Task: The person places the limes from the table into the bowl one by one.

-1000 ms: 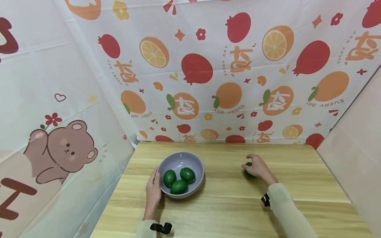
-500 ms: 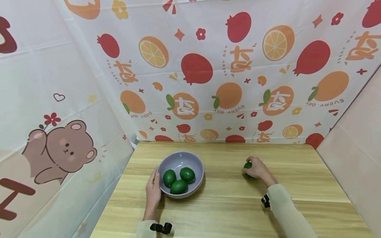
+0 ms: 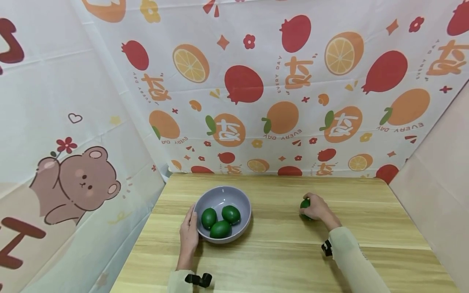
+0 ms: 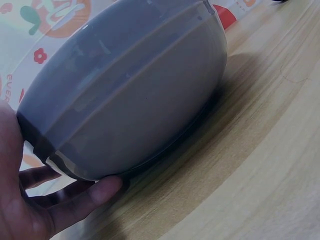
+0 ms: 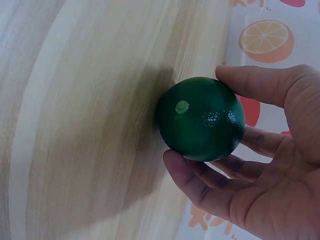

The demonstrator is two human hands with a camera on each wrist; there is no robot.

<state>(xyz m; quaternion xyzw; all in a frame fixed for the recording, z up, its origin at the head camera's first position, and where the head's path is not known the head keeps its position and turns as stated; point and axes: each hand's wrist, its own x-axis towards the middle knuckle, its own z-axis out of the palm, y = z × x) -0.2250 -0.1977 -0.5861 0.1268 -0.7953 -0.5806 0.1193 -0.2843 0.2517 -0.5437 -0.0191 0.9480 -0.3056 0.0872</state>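
Observation:
On the left of the table, a grey bowl [image 3: 234, 199] contains three green limes, a left one [image 3: 209, 218], a right one [image 3: 231, 214] and a front one [image 3: 220, 230]. My left hand [image 3: 189, 232] holds the bowl's left side; in the left wrist view its fingers [image 4: 102, 191] reach to the lower edge of the bowl's wall [image 4: 135, 90]. Farther right, my right hand [image 3: 317, 207] grips another lime [image 5: 200, 120] between thumb and fingers, right at the tabletop. In the head view this hand partly covers that lime [image 3: 305, 202].
The wooden table [image 3: 275, 252] ends at a fruit-printed cloth [image 3: 256, 122] hanging behind it. A bear-printed cloth [image 3: 84, 191] hangs on the left, a plain pale one [image 3: 439, 171] on the right. Each wrist carries a black camera mount, the left one [image 3: 199, 280] near the front edge.
My right hand's fingers have closed round the lime, which was only loosely covered a second ago. The left hand and the bowl have stayed in place.

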